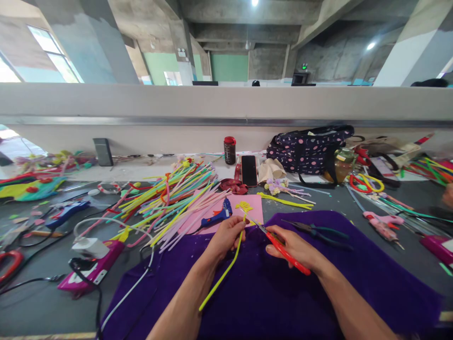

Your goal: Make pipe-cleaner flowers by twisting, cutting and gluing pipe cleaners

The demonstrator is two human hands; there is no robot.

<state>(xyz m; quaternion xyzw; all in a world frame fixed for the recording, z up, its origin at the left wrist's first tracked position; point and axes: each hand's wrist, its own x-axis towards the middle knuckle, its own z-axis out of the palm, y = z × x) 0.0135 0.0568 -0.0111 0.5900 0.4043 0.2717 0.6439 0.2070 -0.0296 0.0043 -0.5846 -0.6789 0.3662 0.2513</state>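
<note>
My left hand (228, 234) pinches a long yellow pipe cleaner (226, 271), whose free end hangs down over the purple cloth (247, 302). At its upper end, above my fingertips, is a small yellow looped shape (245, 206). My right hand (295, 245) is closed round red-handled pliers (287, 255). Their pointed silver jaws reach towards the yellow stem beside my left fingertips; whether they touch it I cannot tell. Dark pliers with blue-green handles (323, 232) lie on the cloth right of my right hand. Behind my left hand, a blue glue gun (215, 216) rests on pink paper (255, 202).
A heap of coloured pipe cleaners (170, 193) spreads at the left back. Purple power strips (94, 271) and cables lie left. At the back stand a bottle (230, 151), a phone (249, 171) and a patterned bag (307, 151). A pink glue gun (382, 222) lies right; another person's hand (448, 194) shows there.
</note>
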